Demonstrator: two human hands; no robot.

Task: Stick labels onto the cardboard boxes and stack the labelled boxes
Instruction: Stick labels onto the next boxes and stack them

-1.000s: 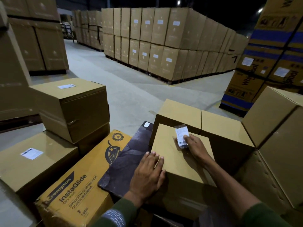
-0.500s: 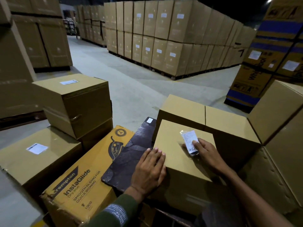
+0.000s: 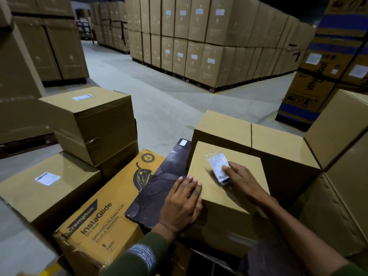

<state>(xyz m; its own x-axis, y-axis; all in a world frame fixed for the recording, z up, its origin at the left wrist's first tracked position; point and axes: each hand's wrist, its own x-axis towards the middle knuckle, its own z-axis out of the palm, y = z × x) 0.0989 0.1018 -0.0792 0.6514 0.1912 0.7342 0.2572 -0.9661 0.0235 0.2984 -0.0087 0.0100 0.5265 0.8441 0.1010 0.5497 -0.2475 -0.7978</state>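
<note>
A plain cardboard box (image 3: 219, 198) stands right in front of me. A white label in clear film (image 3: 217, 165) lies flat on its top. My right hand (image 3: 242, 179) presses the label down with straight fingers. My left hand (image 3: 183, 204) rests flat on the box's left top edge and steadies it. At the left, a labelled box (image 3: 95, 124) is stacked on other boxes, and another labelled box (image 3: 49, 192) sits lower in front of it.
A yellow Crompton InstaGlide carton (image 3: 103, 222) and a dark flat box (image 3: 159, 188) lie left of the box. Two plain cartons (image 3: 253, 138) stand behind it, large cartons (image 3: 342, 136) at right. Tall box stacks (image 3: 209, 40) line the grey floor (image 3: 159, 92).
The label, held partly raised a second ago, now lies flat on the box top under my right fingers. My left hand has stayed on the box edge.
</note>
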